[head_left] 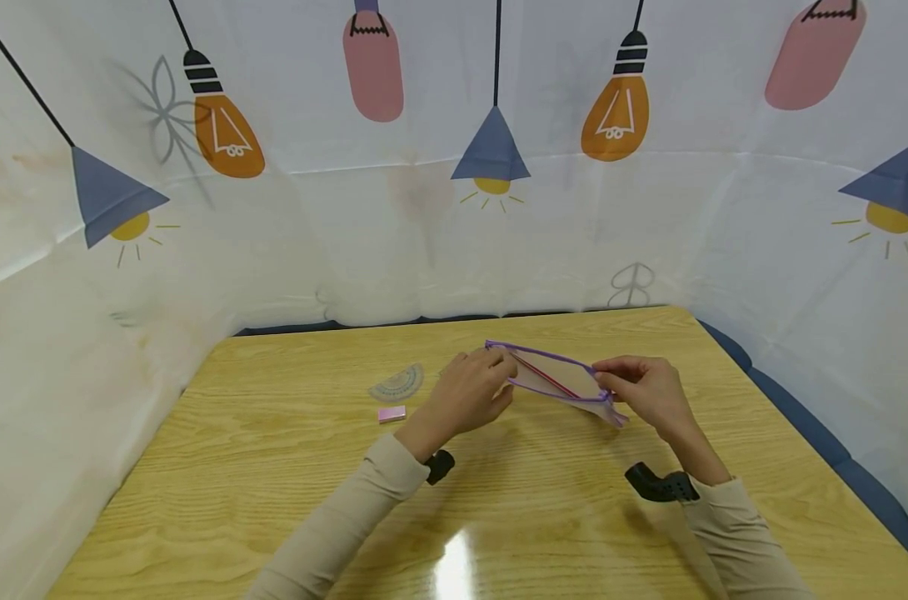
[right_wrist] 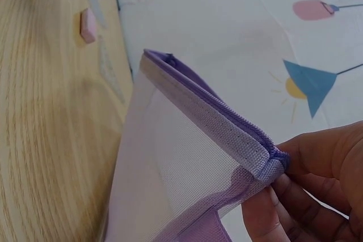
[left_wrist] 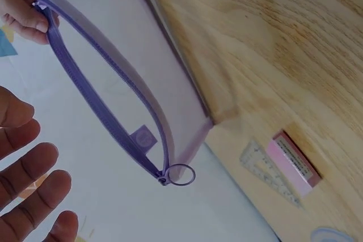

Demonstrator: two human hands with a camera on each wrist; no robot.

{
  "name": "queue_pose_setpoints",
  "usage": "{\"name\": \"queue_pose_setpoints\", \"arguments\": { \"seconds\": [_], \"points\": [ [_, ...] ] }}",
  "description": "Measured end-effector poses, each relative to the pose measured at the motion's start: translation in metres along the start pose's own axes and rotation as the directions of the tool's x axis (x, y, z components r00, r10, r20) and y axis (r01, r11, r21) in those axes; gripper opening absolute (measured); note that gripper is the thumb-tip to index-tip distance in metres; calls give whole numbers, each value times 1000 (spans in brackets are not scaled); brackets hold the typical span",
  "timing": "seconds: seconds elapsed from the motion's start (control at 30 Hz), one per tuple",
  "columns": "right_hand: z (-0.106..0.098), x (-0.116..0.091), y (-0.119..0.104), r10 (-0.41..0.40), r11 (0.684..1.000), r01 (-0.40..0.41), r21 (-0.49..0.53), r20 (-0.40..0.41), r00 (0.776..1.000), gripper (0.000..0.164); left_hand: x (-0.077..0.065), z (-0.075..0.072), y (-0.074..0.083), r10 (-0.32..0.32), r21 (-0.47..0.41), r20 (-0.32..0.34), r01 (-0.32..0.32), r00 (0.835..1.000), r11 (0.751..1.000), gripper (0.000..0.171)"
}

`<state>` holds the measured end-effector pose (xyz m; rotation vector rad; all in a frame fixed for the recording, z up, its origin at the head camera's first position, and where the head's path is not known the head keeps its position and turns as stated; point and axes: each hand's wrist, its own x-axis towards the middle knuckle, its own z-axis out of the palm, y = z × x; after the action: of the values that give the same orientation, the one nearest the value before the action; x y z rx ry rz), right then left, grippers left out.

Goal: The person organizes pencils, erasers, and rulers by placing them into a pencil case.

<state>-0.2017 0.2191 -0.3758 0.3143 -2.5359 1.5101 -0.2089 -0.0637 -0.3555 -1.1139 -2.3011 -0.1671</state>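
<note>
My right grip (head_left: pixel 644 392) pinches one corner of the unzipped pouch (left_wrist: pixel 144 55) over the surface (head_left: pixel 529 500), likely to keep its mouth up and gaping, while my left grip (head_left: pixel 475 385), fingers loose and empty, hovers near the other end.

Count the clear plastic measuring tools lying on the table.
2: a protractor just beyond the pink eraser in the head view, and a set square beside that eraser in the left wrist view. Others may be hidden behind the left hand or pouch.

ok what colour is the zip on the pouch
Purple: the zip is darker than the pale pouch; best seen in the left wrist view.
</note>
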Motion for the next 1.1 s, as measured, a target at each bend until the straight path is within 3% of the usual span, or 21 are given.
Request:
{"name": "queue_pose_setpoints", "arguments": {
  "seconds": [0.27, 0.53, 0.83, 1.1],
  "points": [
    [-1, 1, 0, 2, 1000, -2, -2, -5, 1000, 25, -5, -7, -4, -19, -82, -38, 16, 999, 996, 7],
    [-1, 1, 0, 4, 1000, -4, 7, -5, 1000, 25, -15, -15, -12, -77, -234, -29, 68, 997, 970, 9],
    [0, 0, 0, 12, 1000, -12, 0, -6, 1000, 26, -32, -22, -21, -114, -255, -73, 92, 991, 963, 14],
    [-1, -1, 1, 14, 1000, -14, 11, -8, 1000, 26, -41, -29, -24, -149, -289, -62, 125, 987, 949, 16]
  ]
}}
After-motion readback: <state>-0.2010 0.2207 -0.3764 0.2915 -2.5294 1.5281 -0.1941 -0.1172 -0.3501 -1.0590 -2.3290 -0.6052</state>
